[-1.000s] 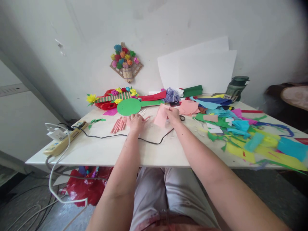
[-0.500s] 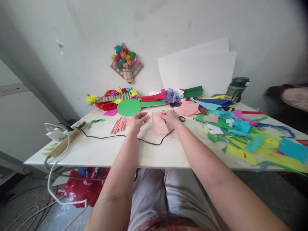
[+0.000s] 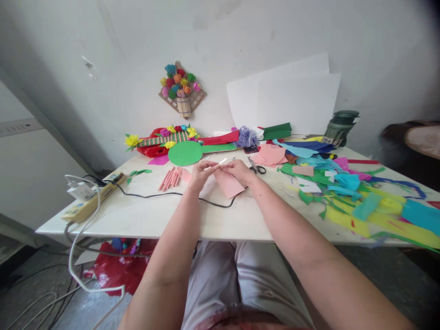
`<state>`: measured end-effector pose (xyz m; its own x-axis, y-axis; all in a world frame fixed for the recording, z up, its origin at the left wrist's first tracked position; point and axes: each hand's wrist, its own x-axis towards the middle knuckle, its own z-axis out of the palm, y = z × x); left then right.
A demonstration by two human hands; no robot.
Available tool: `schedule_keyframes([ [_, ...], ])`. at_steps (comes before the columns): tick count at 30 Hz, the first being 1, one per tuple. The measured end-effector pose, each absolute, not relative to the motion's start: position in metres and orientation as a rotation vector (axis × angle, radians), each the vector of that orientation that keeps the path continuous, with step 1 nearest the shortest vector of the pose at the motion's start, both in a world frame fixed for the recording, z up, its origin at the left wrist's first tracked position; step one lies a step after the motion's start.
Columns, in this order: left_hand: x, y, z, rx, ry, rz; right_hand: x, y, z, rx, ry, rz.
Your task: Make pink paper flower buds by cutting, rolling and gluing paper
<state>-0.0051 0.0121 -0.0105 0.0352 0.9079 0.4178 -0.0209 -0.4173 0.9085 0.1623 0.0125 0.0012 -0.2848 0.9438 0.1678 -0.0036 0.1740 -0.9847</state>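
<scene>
My left hand (image 3: 200,174) and my right hand (image 3: 238,170) meet over the middle of the white table (image 3: 154,215). Between their fingertips they pinch a thin white stick (image 3: 218,163), which lies slanted up to the right. A pink paper sheet (image 3: 229,184) lies flat on the table under my right hand, touching it. Several rolled pink paper tubes (image 3: 169,178) lie just left of my left hand. Black-handled scissors (image 3: 256,168) rest right of my right hand.
A black cable (image 3: 161,195) crosses the table from a power strip (image 3: 90,200) at the left edge. A green paper paddle (image 3: 186,153) and a flower craft (image 3: 164,138) lie behind. Coloured paper scraps (image 3: 347,190) cover the right side. A dark jar (image 3: 340,127) stands at the back.
My right hand laid the pink sheet down flat on the table. My left hand lifted off the table and took up the white stick; both hands came together on it.
</scene>
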Motion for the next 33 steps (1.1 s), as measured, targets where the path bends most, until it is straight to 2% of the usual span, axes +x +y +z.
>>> schedule_keyframes([
  [12,-0.0028,0.0062,-0.0036,1.519,0.974,1.406,0.1638,0.0178,0.0017,-0.903,-1.445,1.397],
  [29,-0.0067,0.0063,-0.0038,1.436,0.861,1.420,0.1680,0.0209,-0.0002,-0.866,-1.480,1.371],
  [33,-0.0057,0.0062,-0.0039,1.443,0.858,1.398,0.1678,0.0229,-0.0021,-0.871,-1.466,1.280],
])
